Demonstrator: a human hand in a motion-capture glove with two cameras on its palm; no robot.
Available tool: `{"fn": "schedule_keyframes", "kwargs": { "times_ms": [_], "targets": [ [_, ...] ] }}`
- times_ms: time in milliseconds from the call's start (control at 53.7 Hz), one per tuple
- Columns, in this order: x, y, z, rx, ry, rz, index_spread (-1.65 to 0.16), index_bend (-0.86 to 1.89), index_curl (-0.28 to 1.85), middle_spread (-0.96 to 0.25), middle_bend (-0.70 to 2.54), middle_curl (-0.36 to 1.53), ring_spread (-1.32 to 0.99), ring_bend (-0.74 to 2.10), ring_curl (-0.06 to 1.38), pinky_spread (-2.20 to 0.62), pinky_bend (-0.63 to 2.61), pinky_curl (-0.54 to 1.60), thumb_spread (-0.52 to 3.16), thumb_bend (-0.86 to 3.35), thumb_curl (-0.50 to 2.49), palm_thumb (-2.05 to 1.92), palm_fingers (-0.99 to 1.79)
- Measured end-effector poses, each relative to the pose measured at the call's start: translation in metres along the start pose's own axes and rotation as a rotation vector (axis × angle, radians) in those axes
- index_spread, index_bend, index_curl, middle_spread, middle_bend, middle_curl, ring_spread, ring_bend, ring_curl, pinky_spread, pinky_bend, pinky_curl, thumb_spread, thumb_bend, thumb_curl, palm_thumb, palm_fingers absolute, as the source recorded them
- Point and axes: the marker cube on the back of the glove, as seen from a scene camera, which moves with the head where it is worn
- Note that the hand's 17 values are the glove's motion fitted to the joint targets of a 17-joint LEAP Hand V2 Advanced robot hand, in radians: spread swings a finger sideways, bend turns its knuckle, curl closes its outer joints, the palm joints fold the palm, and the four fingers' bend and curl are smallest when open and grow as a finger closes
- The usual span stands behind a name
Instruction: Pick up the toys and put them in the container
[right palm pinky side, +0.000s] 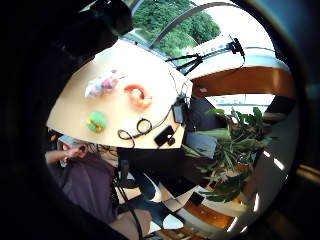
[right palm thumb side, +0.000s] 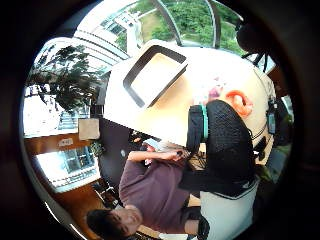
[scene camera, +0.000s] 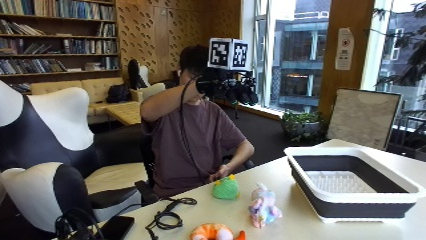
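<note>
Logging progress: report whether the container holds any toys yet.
Empty: the container shows only its bare ribbed floor; the three toys lie on the table.

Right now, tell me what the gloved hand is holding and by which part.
Nothing. The gloved right hand is raised in front of the person's face, and all three toys, green, pastel and orange, lie on the table.

No wording can be read anywhere. A white notice (scene camera: 344, 48) hangs on the wooden pillar (scene camera: 347, 30), but its print is too small to make out.
</note>
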Motion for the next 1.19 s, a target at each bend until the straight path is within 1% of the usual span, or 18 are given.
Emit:
{"fn": "schedule_keyframes", "kwargs": {
  "times_ms": [130, 279, 465, 502, 577, 614, 670, 688, 707, 800, 819, 837, 986, 1079, 1191],
  "targets": [
    [-0.001, -0.001, 0.002, -0.009, 0.008, 0.0, -0.13, 0.24, 0.13, -0.1, 0.17, 0.06, -0.06, 0.28, 0.08, 0.0, 0.51, 0.17, 0.93, 0.13, 0.05, 0.12, 0.33],
    [-0.003, -0.006, 0.003, -0.009, 0.011, -0.005, -0.16, 0.23, 0.19, -0.11, 0.19, 0.11, -0.08, 0.3, 0.11, -0.01, 0.54, 0.21, 1.3, 0.15, 0.1, 0.09, 0.3],
    [-0.016, -0.015, 0.005, -0.016, -0.009, -0.035, -0.18, 0.22, 0.24, -0.09, 0.19, 0.17, -0.09, 0.32, 0.13, 0.0, 0.55, 0.24, 1.5, 0.16, 0.15, 0.08, 0.28],
    [-0.018, -0.018, 0.006, -0.019, -0.009, -0.04, -0.18, 0.21, 0.25, -0.11, 0.18, 0.17, -0.09, 0.33, 0.13, 0.0, 0.56, 0.24, 1.52, 0.16, 0.16, 0.07, 0.27],
    [-0.022, -0.027, 0.013, -0.025, -0.018, -0.052, -0.19, 0.18, 0.27, -0.11, 0.18, 0.19, -0.1, 0.36, 0.15, 0.0, 0.58, 0.26, 1.56, 0.15, 0.18, 0.06, 0.23],
    [-0.023, -0.036, 0.02, -0.031, -0.029, -0.06, -0.2, 0.11, 0.25, -0.1, 0.14, 0.18, -0.09, 0.38, 0.16, 0.0, 0.64, 0.28, 1.55, 0.14, 0.18, 0.04, 0.14],
    [-0.023, -0.046, 0.029, -0.041, -0.038, -0.065, -0.21, 0.1, 0.25, -0.1, 0.15, 0.19, -0.08, 0.41, 0.18, 0.0, 0.7, 0.3, 1.54, 0.12, 0.19, 0.01, 0.06],
    [-0.023, -0.049, 0.032, -0.046, -0.038, -0.065, -0.2, 0.15, 0.26, -0.1, 0.18, 0.2, -0.09, 0.43, 0.19, 0.0, 0.68, 0.3, 1.56, 0.13, 0.2, 0.02, 0.12],
    [-0.022, -0.053, 0.037, -0.054, -0.036, -0.066, -0.21, 0.1, 0.24, -0.1, 0.13, 0.19, -0.08, 0.42, 0.18, 0.0, 0.73, 0.31, 1.54, 0.11, 0.2, 0.0, 0.02],
    [-0.018, -0.072, 0.064, -0.096, -0.027, -0.07, -0.22, 0.1, 0.24, -0.09, 0.15, 0.21, -0.06, 0.43, 0.2, 0.01, 0.8, 0.33, 1.51, 0.08, 0.21, -0.02, -0.08],
    [-0.018, -0.074, 0.069, -0.104, -0.027, -0.068, -0.22, 0.13, 0.24, -0.1, 0.16, 0.21, -0.07, 0.46, 0.2, 0.01, 0.8, 0.33, 1.52, 0.09, 0.21, -0.01, -0.03],
    [-0.017, -0.078, 0.077, -0.119, -0.027, -0.065, -0.23, 0.1, 0.23, -0.08, 0.16, 0.21, -0.06, 0.42, 0.19, 0.01, 0.82, 0.34, 1.5, 0.08, 0.22, -0.01, -0.11],
    [-0.002, -0.115, 0.158, -0.286, -0.021, 0.018, -0.24, 0.1, 0.22, -0.04, 0.14, 0.22, -0.02, 0.33, 0.19, 0.04, 0.87, 0.35, 1.41, 0.02, 0.24, -0.01, -0.21],
    [-0.007, -0.124, 0.221, -0.378, 0.022, 0.013, -0.25, 0.1, 0.21, -0.02, 0.11, 0.22, 0.01, 0.28, 0.19, 0.05, 0.88, 0.36, 1.35, 0.0, 0.26, 0.0, -0.26],
    [-0.006, -0.128, 0.275, -0.507, 0.055, -0.023, -0.25, 0.1, 0.21, -0.01, 0.08, 0.2, 0.02, 0.22, 0.19, 0.05, 0.89, 0.36, 1.26, -0.02, 0.28, 0.02, -0.3]
  ]
}}
